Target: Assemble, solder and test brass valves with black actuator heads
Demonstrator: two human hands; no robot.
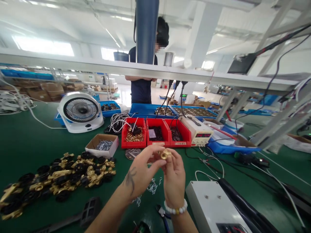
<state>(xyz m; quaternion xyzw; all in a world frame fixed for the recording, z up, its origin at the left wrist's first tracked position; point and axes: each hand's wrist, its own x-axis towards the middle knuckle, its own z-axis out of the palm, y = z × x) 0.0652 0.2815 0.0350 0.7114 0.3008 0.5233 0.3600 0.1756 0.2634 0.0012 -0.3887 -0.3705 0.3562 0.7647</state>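
Both my hands meet over the middle of the green bench, raised in front of the red bins. Between their fingertips is a small brass fitting [165,154] with a round opening facing me. My left hand [145,165] pinches it from the left with thumb and fingers. Fingers of my right hand [173,174] are curled round its right side, and a beaded bracelet circles that wrist. Small wire clips [152,186] lie on the bench below my hands. A pair of cutting pliers [162,213] rests near my right wrist.
Brass valves with black knobs [73,174] are heaped at left, beside a carton of metal pins [104,145]. Red bins [133,142], a power supply [198,132] and a white fan [81,111] stand behind. A grey box [213,204] sits right. Another person [141,87] stands beyond the shelf.
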